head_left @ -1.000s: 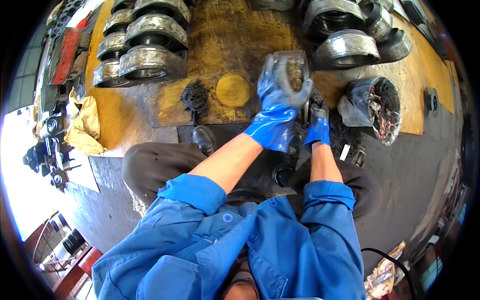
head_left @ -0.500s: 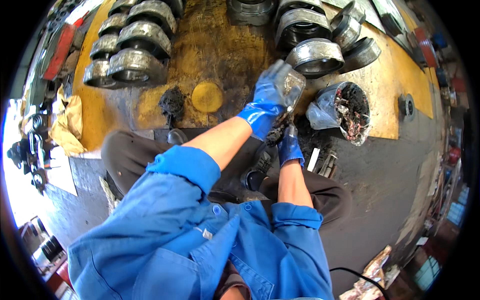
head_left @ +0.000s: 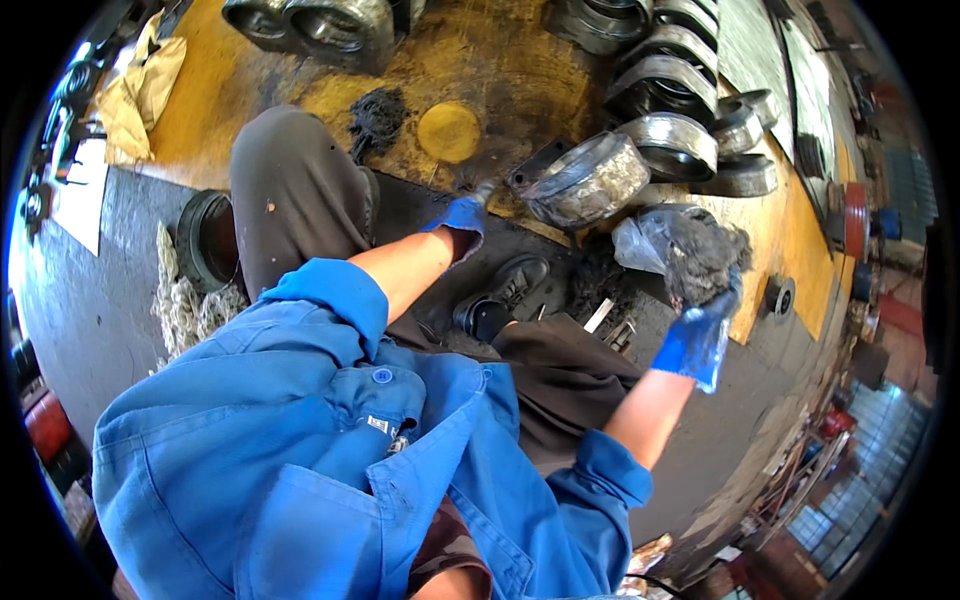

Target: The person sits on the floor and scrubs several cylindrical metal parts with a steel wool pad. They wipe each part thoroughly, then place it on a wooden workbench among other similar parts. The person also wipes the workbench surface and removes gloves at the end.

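Right hand [head_left: 716, 306] gripping a grey fluffy wad [head_left: 704, 256], right side of the scene
Looks light, squashy, probably greasy; I'd cup it underneath. Left hand [head_left: 468, 212]: near the metal ring [head_left: 592, 182], can't tell its grip.

Two gloved hands [head_left: 466, 210] [head_left: 706, 325], one grey fibre wad [head_left: 706, 258], one dark clump [head_left: 378, 120], one yellow circle [head_left: 449, 132], one plastic bag [head_left: 638, 243]

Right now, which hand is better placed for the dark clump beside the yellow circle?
Left, I'd say: the left hand is nearer the dark clump and shows nothing in its grip, though partly hidden; the right hand holds a grey wad farther off.
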A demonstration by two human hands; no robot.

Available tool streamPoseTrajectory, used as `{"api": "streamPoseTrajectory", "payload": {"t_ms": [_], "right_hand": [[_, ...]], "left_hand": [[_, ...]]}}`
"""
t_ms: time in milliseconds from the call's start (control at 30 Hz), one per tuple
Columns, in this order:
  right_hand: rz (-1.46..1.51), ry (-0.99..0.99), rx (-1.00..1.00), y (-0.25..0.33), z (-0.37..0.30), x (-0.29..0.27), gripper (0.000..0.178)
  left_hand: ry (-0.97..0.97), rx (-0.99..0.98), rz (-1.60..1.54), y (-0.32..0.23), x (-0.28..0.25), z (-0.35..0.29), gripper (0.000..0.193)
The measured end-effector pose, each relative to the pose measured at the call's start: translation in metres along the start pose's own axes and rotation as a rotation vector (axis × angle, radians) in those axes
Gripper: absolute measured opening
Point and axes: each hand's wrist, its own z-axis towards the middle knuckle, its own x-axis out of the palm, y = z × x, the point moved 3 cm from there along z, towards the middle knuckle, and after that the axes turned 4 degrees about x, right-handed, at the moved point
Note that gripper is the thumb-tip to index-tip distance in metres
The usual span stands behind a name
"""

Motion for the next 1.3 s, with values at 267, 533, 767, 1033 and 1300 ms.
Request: {"api": "streamPoseTrajectory", "payload": {"t_ms": [267, 533, 767, 1033, 1300], "right_hand": [[-0.11, 0.466, 0.185, 0.014, 0.057, -0.148, 0.029], [-0.607, -0.239, 0.204, -0.035, 0.068, -0.128, 0.036], [-1.17, -0.123, 0.218, -0.052, 0.06, -0.114, 0.039], [-1.562, 0.08, 0.185, -0.081, 0.056, -0.104, 0.051], [-1.477, 0.216, -0.007, -0.089, 0.047, -0.078, 0.06]], "left_hand": [[0.236, -0.411, -0.202, 0.007, 0.058, -0.043, 0.073], [0.028, -0.517, -0.312, -0.003, 0.039, -0.037, 0.068], [0.14, -0.608, -0.452, 0.006, 0.034, -0.032, 0.066], [0.163, -0.637, -0.402, 0.004, 0.062, -0.056, 0.065], [0.116, -0.639, -0.402, -0.008, 0.057, -0.05, 0.064]]}}
